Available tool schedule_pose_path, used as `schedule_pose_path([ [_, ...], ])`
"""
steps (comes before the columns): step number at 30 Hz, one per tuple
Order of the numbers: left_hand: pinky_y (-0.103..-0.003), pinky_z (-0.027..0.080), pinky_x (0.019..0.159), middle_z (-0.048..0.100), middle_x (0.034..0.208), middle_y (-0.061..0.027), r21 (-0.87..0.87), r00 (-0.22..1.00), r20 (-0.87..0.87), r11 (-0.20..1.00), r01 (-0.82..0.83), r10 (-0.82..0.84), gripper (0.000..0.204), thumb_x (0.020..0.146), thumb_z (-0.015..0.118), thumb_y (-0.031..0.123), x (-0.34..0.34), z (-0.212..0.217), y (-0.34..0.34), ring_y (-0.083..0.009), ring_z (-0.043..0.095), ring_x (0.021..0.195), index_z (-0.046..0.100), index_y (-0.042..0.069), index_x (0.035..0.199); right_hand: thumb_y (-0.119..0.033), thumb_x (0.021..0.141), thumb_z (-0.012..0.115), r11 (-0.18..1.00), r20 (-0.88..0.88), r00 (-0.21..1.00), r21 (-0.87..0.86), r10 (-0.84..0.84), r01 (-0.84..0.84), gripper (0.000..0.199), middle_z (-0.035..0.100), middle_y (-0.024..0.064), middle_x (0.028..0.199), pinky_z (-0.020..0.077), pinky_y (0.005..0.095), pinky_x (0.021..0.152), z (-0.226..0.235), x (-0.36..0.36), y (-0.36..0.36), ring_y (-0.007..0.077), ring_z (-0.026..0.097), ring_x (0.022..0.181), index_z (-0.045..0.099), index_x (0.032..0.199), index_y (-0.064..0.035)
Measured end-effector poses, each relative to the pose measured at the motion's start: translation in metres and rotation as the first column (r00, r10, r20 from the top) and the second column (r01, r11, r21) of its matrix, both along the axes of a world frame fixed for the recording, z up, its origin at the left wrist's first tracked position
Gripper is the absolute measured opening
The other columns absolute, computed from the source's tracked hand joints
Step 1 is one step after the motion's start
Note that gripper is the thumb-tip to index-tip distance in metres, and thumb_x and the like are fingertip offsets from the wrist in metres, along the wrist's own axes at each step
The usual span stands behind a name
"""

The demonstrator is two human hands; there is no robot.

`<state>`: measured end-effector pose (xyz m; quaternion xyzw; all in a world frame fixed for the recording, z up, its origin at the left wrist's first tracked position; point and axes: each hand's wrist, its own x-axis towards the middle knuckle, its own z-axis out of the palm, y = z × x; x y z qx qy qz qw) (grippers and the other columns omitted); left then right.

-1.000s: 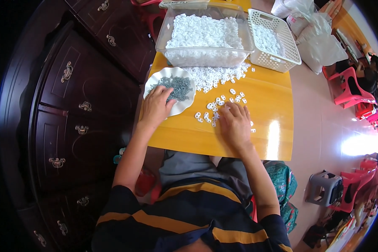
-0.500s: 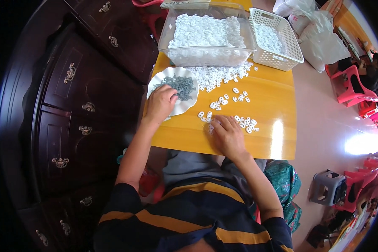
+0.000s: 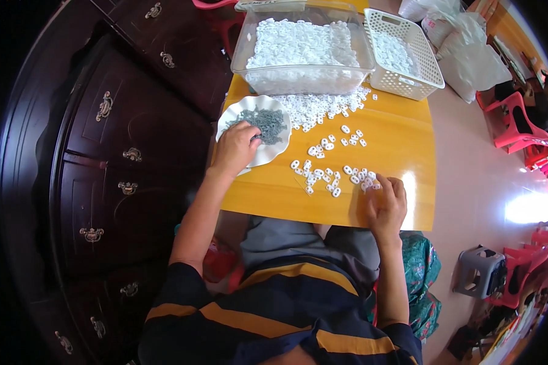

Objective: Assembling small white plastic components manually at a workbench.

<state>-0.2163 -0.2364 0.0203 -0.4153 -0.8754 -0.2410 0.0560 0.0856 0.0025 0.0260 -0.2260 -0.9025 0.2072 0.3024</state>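
At the table's left, my left hand (image 3: 238, 145) reaches over the rim of a scalloped white plate (image 3: 228, 159). Its fingers are bunched together at a heap of thin grey screw-like pieces (image 3: 268, 125); whatever they pinch is hidden. Further right, my right hand (image 3: 388, 208) touches or hovers at the edge of a cluster of small white two-hole plastic pieces (image 3: 354, 179). The thumb and fingers there are apart, slightly blurred, with nothing visible held. Between my hands lies another loose group of white pieces (image 3: 318, 174).
A clear plastic bin (image 3: 304, 80) full of white pieces stands at the back, with a spilled pile (image 3: 313, 108) before it. Beside it is a white perforated basket (image 3: 408, 87). Dark cabinets (image 3: 97, 134) line the left; a grey stool (image 3: 478, 271) stands right.
My right hand has moved right, from the middle group of white pieces to the right cluster, uncovering pieces beneath it. My left hand stays at the plate.
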Motion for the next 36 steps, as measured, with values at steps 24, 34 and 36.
schedule_pose_path([
  [24, -0.047, 0.055, 0.077, 0.066, 0.090, -0.0143, -0.103, 1.000, -0.001, 0.995, 0.000, 0.000, 0.009, 0.088, 0.070, 0.011, -0.008, 0.008, 0.007, -0.0369, 0.067, 0.086, 0.066, 0.004, 0.088, -0.016, 0.092, 0.073, 0.982, 0.001, 1.000, -0.191, -0.003, 0.003, 0.019, 0.068, 0.0149, 0.084, 0.0524, 0.0402, 0.065, -0.002, -0.025, 0.031, 0.0308, 0.067, 0.071, 0.072, 0.106, -0.0039],
  [34, -0.046, 0.055, 0.070, 0.066, 0.084, -0.0124, -0.024, 0.998, 0.059, 1.000, 0.006, -0.005, 0.011, 0.083, 0.073, 0.011, -0.006, 0.015, 0.012, -0.0354, 0.067, 0.077, 0.065, 0.003, 0.084, -0.007, 0.096, 0.068, 0.886, -0.190, 0.974, -0.462, -0.122, 0.021, 0.014, 0.072, 0.0125, 0.092, 0.0543, 0.0299, 0.075, -0.012, -0.004, 0.013, 0.0174, 0.069, 0.081, 0.072, 0.106, 0.0014],
  [36, -0.045, 0.055, 0.068, 0.066, 0.083, -0.0117, 0.029, 0.994, 0.103, 0.999, 0.042, -0.045, 0.011, 0.083, 0.074, 0.011, 0.005, 0.029, 0.023, -0.0343, 0.068, 0.075, 0.065, 0.004, 0.084, -0.007, 0.096, 0.068, 0.886, -0.198, 0.971, -0.464, -0.136, 0.029, 0.014, 0.072, 0.0124, 0.092, 0.0543, 0.0297, 0.075, -0.014, -0.002, 0.013, 0.0173, 0.069, 0.081, 0.072, 0.106, 0.0014],
])
